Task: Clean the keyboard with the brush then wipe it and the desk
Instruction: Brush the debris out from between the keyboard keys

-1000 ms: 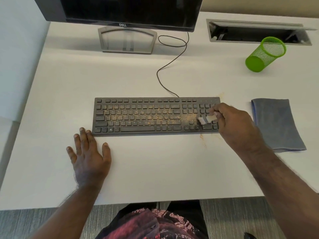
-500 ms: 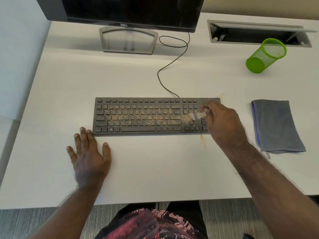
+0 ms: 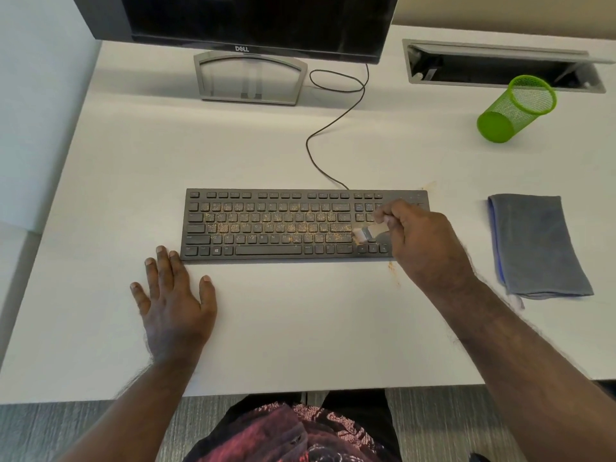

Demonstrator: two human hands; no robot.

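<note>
Head view: the black keyboard point(image 3: 300, 225) lies mid-desk point(image 3: 300, 328), its keys speckled with orange crumbs. The right hand point(image 3: 423, 241) pinches a small pale brush point(image 3: 365, 232), bristles touching keys at the right end. The left hand point(image 3: 173, 301) rests flat, fingers straight, fingertips at the keyboard's near-left corner. A folded grey cloth point(image 3: 536, 245) lies to the right.

keyboard point(image 3: 266, 225) lies on the desk point(image 3: 300, 328), roughly centre, its cable point(image 3: 320, 135) running back toward the monitor point(image 3: 260, 21), which stands on its stand point(image 3: 250, 78) at the rear. Right hand point(image 3: 423, 241) over keyboard's right end, holding the brush point(image 3: 366, 232) with bristles on the keys. Left hand point(image 3: 173, 301) flat on desk in front of keyboard's left corner, fingertips touching its edge. Cloth point(image 3: 536, 245) on desk right of keyboard, apart from it. Mesh cup point(image 3: 516, 108) behind the cloth, just in front of the cable tray point(image 3: 500, 65) set into desk's rear right
</note>
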